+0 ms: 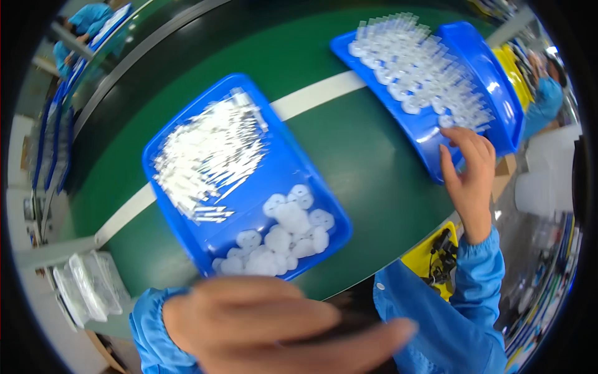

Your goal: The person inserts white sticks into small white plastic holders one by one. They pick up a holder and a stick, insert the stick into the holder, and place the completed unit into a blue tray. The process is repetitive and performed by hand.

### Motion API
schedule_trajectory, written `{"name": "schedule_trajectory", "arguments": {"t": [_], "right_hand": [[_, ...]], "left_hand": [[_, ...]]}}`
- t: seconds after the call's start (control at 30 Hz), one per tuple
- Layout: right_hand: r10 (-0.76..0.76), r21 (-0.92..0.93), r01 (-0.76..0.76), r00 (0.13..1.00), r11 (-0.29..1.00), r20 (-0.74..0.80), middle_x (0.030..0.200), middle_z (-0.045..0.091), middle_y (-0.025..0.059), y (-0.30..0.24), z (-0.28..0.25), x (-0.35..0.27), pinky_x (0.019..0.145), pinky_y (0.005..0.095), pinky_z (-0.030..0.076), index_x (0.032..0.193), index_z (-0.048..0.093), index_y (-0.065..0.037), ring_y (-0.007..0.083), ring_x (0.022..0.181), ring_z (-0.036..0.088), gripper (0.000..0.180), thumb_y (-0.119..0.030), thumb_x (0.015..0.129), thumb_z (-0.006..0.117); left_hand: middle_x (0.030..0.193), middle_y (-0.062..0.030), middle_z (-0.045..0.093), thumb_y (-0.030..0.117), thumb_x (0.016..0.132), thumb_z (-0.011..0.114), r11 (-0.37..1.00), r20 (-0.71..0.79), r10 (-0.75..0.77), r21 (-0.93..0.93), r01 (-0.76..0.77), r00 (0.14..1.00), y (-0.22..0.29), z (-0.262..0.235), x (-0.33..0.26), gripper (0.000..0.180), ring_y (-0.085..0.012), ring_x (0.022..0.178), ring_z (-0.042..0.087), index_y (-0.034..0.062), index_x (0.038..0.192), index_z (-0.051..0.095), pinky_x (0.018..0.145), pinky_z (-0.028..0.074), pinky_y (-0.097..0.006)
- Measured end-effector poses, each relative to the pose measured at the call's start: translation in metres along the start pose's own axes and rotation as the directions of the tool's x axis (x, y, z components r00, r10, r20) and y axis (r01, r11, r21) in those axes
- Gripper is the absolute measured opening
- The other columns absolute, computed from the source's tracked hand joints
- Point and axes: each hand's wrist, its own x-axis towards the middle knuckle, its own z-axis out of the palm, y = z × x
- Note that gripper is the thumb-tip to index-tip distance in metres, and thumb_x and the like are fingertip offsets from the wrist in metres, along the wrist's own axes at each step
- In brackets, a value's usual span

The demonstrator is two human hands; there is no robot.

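Observation:
My right hand (pixel 470 171) reaches over the near end of a blue tray (pixel 423 140). Its thumb and fingers are apart, the fingertips close to the last of several clear plastic tubes with round white flanged ends (pixel 430 75), lined up in rows. Low in the middle, my left hand (pixel 261 324) is smeared by motion, close to the camera; whether it holds anything does not show. Just beyond it lies another blue tray (pixel 305 168). That one carries a heap of thin white sticks (pixel 212 153) and a cluster of round white translucent discs (pixel 280 240).
Both trays rest on a green work surface (pixel 361 181) crossed by a white stripe (pixel 317 93). A yellow bin with black parts (pixel 439 255) stands below the near edge. Clear plastic trays (pixel 90 287) are at lower left. Other people in blue work farther off at both sides.

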Motion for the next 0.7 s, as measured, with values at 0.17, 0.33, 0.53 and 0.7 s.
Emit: {"name": "schedule_trajectory", "arguments": {"t": [0.17,0.33,0.53,0.7], "right_hand": [[-0.410,0.488,0.342,0.911,0.803,0.036,0.101,0.079,0.0047,-0.086,0.016,0.027,0.089,0.0444,0.055,0.099,0.080,-0.011,0.0278,0.091,0.073,0.020,-0.007,0.080,0.087],[-0.682,0.547,0.600,0.728,0.584,-0.070,0.092,0.070,0.0018,-0.181,0.072,0.062,0.085,0.0383,0.053,0.093,0.075,-0.012,0.0221,0.089,0.069,0.011,-0.016,0.084,0.081],[-0.787,0.373,0.744,0.615,0.554,-0.057,0.089,0.067,0.0022,-0.218,0.110,0.083,0.083,0.0363,0.051,0.096,0.074,-0.011,0.0210,0.088,0.068,0.012,-0.014,0.085,0.075],[-0.562,0.769,0.300,0.822,0.565,0.092,0.094,0.069,0.0055,-0.197,0.114,0.092,0.079,0.0380,0.057,0.102,0.071,-0.007,0.0220,0.087,0.071,0.022,-0.004,0.083,0.080]], "left_hand": [[0.093,-0.0054,0.081,0.004,0.087,0.084,0.731,-0.165,-0.536,0.399,0.553,0.828,-0.028,-0.058,-0.074,0.020,-0.0209,0.080,0.075,0.0060,0.107,0.080,0.067,0.057,-0.034],[0.083,-0.0065,0.074,0.005,0.084,0.084,0.654,0.083,-0.589,0.633,0.414,0.804,-0.046,-0.057,-0.124,0.015,-0.0305,0.076,0.071,0.0082,0.096,0.075,0.068,0.057,-0.041],[0.082,-0.0050,0.073,0.012,0.086,0.084,0.496,-0.093,-0.575,0.750,0.437,0.813,-0.075,-0.030,-0.119,0.016,-0.0283,0.075,0.073,0.0104,0.090,0.068,0.066,0.057,-0.042],[0.102,-0.0080,0.078,0.013,0.088,0.086,0.737,-0.024,-0.583,0.405,0.541,0.812,-0.068,-0.010,-0.100,0.028,-0.0326,0.087,0.076,0.0098,0.115,0.076,0.077,0.062,-0.043]]}}
